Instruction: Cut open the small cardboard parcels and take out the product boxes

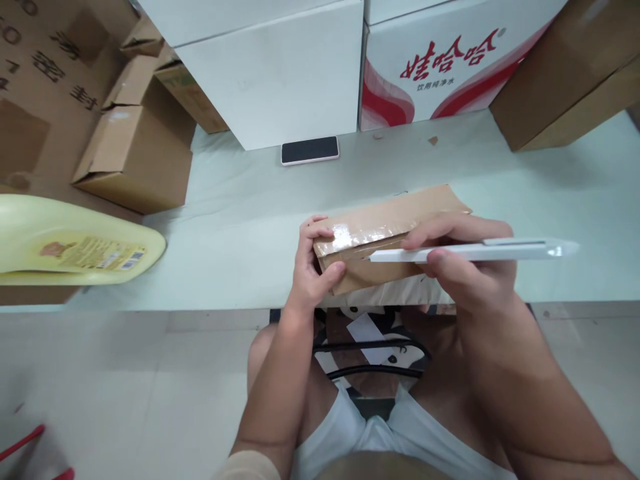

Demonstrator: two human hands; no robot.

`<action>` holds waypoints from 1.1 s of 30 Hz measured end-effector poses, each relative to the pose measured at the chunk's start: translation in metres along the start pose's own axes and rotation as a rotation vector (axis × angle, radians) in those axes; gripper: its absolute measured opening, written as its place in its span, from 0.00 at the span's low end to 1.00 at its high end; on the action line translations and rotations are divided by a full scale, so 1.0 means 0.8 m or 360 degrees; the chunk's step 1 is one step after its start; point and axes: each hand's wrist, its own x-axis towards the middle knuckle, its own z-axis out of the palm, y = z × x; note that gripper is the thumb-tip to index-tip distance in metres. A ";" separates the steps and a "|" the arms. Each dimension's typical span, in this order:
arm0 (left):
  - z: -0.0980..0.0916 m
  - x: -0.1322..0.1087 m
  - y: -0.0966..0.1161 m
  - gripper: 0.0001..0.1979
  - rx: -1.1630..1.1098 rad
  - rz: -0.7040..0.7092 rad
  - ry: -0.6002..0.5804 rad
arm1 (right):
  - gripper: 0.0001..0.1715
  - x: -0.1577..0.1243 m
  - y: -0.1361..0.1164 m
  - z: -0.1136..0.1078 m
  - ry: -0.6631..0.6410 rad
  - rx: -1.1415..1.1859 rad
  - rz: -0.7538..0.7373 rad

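A small brown cardboard box (395,212) with clear shiny tape along its edge is held at the front of the table, tilted up to the right. My left hand (315,267) grips its left end, thumb on the near side and fingers over the top. In my right hand (465,260) is a white pen-like cutter (505,251), pinched between thumb and fingers. Its tip points left and lies at the box's near side, just below the taped edge. Whether the tip is inside the seam cannot be made out.
A black-screened phone (310,151) lies before white cartons (280,80) at the back. Brown boxes (145,147) and a yellow bottle (75,240) stand left, another brown box (565,80) back right. The pale green table's (240,267) front edge is near my lap.
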 end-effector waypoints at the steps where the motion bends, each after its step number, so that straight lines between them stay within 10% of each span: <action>1: 0.000 0.000 0.000 0.26 -0.0003 0.0000 -0.0004 | 0.08 0.000 -0.003 0.000 -0.0029 -0.0083 -0.0038; 27: -0.002 0.003 0.000 0.25 -0.0007 -0.0012 -0.0011 | 0.09 0.001 -0.017 0.008 -0.0169 -0.0498 -0.0268; 33: -0.003 0.002 0.000 0.25 0.0019 0.0025 -0.0018 | 0.09 -0.003 -0.007 0.007 0.0066 -0.0466 -0.0291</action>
